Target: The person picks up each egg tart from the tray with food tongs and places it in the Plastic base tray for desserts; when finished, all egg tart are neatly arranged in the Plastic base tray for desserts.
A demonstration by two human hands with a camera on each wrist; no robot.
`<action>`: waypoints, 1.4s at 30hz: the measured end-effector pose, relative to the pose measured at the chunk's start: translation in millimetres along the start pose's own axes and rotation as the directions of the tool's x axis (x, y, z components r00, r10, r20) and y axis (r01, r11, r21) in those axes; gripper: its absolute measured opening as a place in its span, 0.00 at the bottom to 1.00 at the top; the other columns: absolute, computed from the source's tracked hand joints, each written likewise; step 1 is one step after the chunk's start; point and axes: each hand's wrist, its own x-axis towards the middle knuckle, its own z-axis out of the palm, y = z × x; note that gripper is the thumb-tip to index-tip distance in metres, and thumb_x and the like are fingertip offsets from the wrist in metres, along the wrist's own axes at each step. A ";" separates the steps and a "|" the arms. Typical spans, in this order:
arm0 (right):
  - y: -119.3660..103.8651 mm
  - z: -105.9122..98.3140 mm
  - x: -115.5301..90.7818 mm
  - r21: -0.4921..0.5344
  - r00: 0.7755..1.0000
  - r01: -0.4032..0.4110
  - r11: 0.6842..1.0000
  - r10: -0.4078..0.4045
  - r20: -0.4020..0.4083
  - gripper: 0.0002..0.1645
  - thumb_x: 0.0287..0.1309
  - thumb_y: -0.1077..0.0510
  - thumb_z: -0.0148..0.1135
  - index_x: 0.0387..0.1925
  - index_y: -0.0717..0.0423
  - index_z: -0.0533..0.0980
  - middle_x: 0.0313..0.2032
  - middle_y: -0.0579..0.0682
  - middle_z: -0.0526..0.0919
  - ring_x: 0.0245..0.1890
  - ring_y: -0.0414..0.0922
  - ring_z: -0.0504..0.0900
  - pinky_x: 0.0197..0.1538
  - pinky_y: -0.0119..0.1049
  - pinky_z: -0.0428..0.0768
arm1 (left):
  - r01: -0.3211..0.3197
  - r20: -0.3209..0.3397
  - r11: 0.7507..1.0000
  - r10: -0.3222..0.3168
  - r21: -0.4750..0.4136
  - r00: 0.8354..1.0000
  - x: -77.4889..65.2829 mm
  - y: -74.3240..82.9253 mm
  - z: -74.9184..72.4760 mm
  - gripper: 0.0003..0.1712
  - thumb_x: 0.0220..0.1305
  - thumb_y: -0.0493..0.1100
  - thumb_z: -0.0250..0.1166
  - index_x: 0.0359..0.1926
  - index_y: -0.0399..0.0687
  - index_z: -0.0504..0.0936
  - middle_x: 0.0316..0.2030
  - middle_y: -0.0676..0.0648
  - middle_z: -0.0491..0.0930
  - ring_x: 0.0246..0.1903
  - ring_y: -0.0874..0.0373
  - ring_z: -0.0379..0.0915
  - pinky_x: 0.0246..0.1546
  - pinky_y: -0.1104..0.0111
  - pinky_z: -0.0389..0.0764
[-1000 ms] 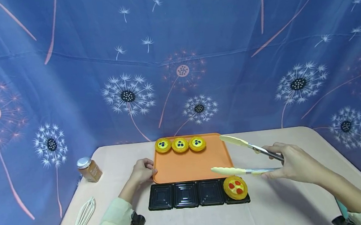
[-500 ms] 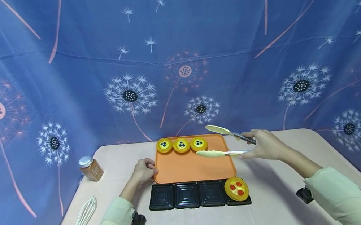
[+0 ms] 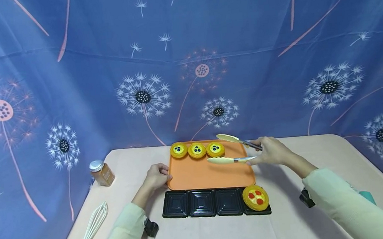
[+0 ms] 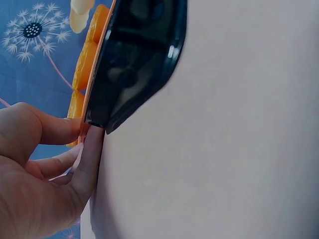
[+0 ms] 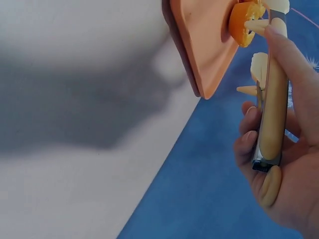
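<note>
In the head view my left hand [image 3: 157, 176] holds the left edge of an orange tray [image 3: 197, 176]; the left wrist view shows thumb and fingers pinching the rim. Three egg tarts [image 3: 196, 150] with blue dots line the tray's far edge. My right hand [image 3: 271, 151] grips food tongs [image 3: 221, 160] with cream tips. Their arms are spread, the tips above the tray by the rightmost blue-dotted tart [image 3: 215, 149], with nothing visibly between them. An egg tart with red pieces [image 3: 255, 198] sits in the rightmost compartment of a black container [image 3: 202, 204].
A jar with a silver lid [image 3: 102, 173] stands at the table's left side. Nearer lies a whisk [image 3: 94, 225]. Something teal [image 3: 368, 196] is partly hidden behind my right sleeve. A blue dandelion-print cloth [image 3: 183, 31] hangs behind the table.
My right hand has brought the tongs leftward and farther back, over the tray beside the rightmost blue-dotted tart. My left hand stays at the tray's edge. The head view has shifted slightly.
</note>
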 end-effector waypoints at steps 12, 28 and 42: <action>10.2 16.5 11.1 0.020 0.998 -0.058 0.998 0.057 0.035 0.48 0.42 0.41 0.81 0.59 0.66 0.77 0.52 0.65 0.81 0.41 0.55 0.80 0.31 0.38 0.73 | 0.002 0.008 1.000 -0.002 -0.005 1.000 -0.2 0.0 -1.8 0.13 0.56 0.26 0.67 0.43 0.31 0.76 0.31 0.42 0.73 0.19 0.52 0.75 0.18 0.63 0.84; 8.2 21.3 13.7 -0.005 0.996 -0.083 0.997 0.083 0.045 0.41 0.45 0.42 0.79 0.57 0.62 0.79 0.48 0.60 0.84 0.32 0.47 0.76 0.25 0.36 0.70 | -0.020 0.000 1.000 0.020 -0.016 1.000 -1.1 -2.4 0.4 0.13 0.56 0.25 0.66 0.43 0.31 0.77 0.32 0.41 0.74 0.20 0.53 0.76 0.19 0.63 0.85; 5.8 8.2 11.4 -0.026 0.997 -0.070 0.997 0.071 0.025 0.42 0.44 0.43 0.79 0.57 0.63 0.79 0.38 0.53 0.81 0.20 0.44 0.65 0.19 0.34 0.62 | -0.019 0.002 1.000 0.019 -0.018 1.000 0.7 -4.4 0.2 0.12 0.57 0.26 0.67 0.43 0.31 0.77 0.31 0.42 0.74 0.19 0.53 0.76 0.19 0.63 0.84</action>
